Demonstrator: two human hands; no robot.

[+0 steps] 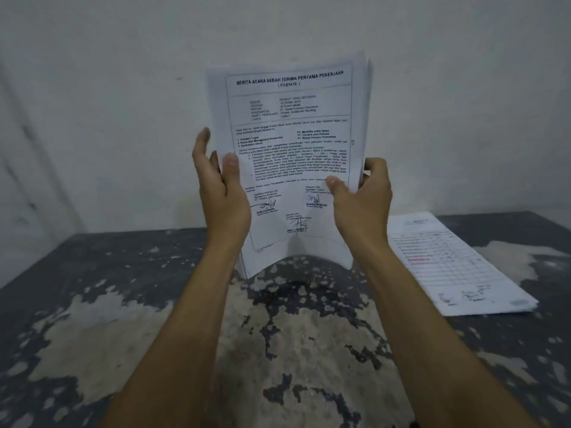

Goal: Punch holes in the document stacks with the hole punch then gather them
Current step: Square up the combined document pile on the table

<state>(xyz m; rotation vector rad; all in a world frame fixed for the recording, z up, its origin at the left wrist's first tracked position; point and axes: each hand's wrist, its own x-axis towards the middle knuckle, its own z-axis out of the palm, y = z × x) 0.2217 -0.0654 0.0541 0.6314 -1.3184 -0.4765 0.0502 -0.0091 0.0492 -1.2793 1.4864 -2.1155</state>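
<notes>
While second stack (pixel 457 264) lies on table (pixel 92 304), both hands grip upright document stack (pixel 290 143).

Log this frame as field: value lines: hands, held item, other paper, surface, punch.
left hand: grips left edge of the held stack, thumb on front page
right hand: grips right edge of the held stack, thumb on front page
held stack: printed pages, upright, lifted, bottom edge bowed just above the table
second stack: lies flat on the table, to the right, untouched
table: dark top, paint worn in patches
hole punch: not in view
</notes>
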